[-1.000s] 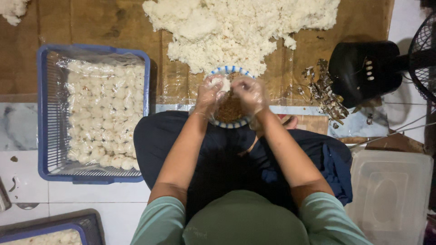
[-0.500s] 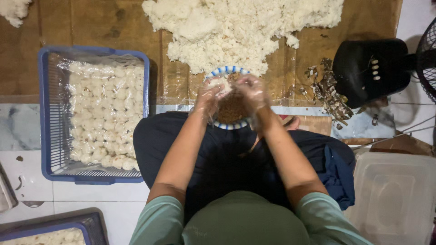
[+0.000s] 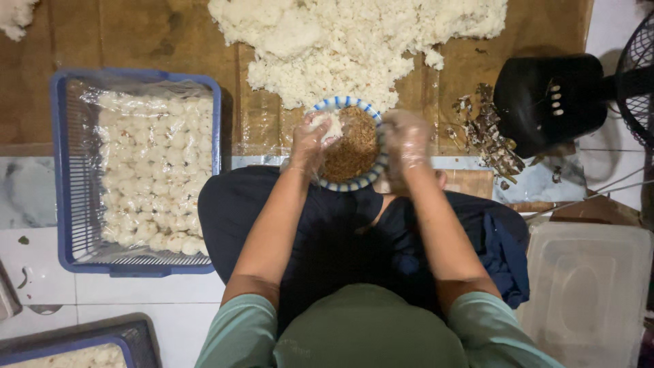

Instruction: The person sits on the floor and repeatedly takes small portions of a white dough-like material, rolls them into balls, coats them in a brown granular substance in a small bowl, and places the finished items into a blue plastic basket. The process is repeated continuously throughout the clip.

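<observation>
- Two gloved hands work over a bowl (image 3: 351,146) of brown filling, which sits at the near edge of the brown mat (image 3: 136,41), just in front of the person's crossed legs.
- Left hand (image 3: 312,144) has its grip cupped around a small rice lump (image 3: 332,125), held over the bowl's left rim.
- Right hand (image 3: 407,140) hangs at the bowl's right rim, fingers curled loosely; whether it pinches anything I cannot tell.
- Rice lump looks light, soft and sticky: likely to crumble if squeezed hard, so it is best cradled from below in the palm.
- Big rice heap (image 3: 354,41) lies just beyond the bowl.
- Blue basket (image 3: 65,170) of finished balls stands at the mat's left.
</observation>
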`<state>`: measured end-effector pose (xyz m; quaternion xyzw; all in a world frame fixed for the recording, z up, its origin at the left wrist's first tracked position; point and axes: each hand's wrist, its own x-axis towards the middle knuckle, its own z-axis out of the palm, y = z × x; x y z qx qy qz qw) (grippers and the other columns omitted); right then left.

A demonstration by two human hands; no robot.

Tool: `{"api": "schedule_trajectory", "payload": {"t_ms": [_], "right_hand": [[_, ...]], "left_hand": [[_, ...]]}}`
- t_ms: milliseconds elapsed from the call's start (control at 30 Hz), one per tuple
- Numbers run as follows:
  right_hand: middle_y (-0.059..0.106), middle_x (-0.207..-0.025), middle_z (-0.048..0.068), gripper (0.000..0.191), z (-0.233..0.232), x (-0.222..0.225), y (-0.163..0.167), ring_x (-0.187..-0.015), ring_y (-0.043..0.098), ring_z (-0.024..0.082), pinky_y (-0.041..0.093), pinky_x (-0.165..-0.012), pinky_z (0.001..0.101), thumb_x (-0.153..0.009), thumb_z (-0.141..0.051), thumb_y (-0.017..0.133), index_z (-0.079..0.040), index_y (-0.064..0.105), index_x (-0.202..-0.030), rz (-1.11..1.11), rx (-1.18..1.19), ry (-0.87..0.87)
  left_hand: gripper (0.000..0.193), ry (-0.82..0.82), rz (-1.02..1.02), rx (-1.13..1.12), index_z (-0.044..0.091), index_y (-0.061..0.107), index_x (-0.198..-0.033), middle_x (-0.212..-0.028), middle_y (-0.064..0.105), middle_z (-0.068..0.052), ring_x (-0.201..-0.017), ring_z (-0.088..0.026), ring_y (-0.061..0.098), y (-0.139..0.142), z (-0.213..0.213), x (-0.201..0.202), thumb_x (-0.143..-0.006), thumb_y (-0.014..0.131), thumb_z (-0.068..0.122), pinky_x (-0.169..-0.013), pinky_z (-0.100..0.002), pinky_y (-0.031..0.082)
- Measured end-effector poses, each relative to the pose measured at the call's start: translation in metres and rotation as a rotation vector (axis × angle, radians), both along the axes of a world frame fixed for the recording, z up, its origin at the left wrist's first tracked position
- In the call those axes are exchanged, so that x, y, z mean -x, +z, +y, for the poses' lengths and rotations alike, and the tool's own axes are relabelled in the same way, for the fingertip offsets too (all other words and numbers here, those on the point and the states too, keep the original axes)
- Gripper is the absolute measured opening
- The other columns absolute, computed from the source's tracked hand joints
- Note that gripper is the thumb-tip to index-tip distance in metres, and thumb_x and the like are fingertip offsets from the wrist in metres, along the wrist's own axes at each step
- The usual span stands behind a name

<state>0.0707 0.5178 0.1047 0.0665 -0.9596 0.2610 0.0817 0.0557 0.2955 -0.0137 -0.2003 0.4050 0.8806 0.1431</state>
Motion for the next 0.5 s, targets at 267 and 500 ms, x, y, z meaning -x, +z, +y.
{"api": "schedule_trajectory", "payload": {"t_ms": [267, 500], "right_hand": [[0.071, -0.096, 0.019, 0.003, -0.075, -0.009, -0.011, -0.094, 0.071, 0.038, 0.056, -0.084, 0.0469, -0.091, -0.004, 0.069, -0.002, 0.069, -0.094, 0.124, 0.189, 0.337], [0.069, -0.098, 0.018, 0.014, 0.008, 0.024, -0.016, -0.089, 0.070, 0.033, 0.059, -0.078, 0.0390, -0.076, -0.002, 0.064, -0.010, 0.071, -0.085, 0.077, -0.070, -0.176]], "left_hand": [[0.041, -0.002, -0.068, -0.013, 0.002, 0.057, -0.137, -0.124, 0.068, -0.011, -0.111, -0.025, 0.065, -0.014, -0.008, -0.004, -0.097, 0.065, 0.002, -0.089, -0.040, 0.059], [0.037, 0.014, -0.061, -0.055, -0.002, 0.055, -0.134, -0.118, 0.071, -0.015, -0.103, -0.029, 0.073, -0.011, -0.009, -0.003, -0.099, 0.060, 0.008, -0.084, -0.039, 0.061]]}}
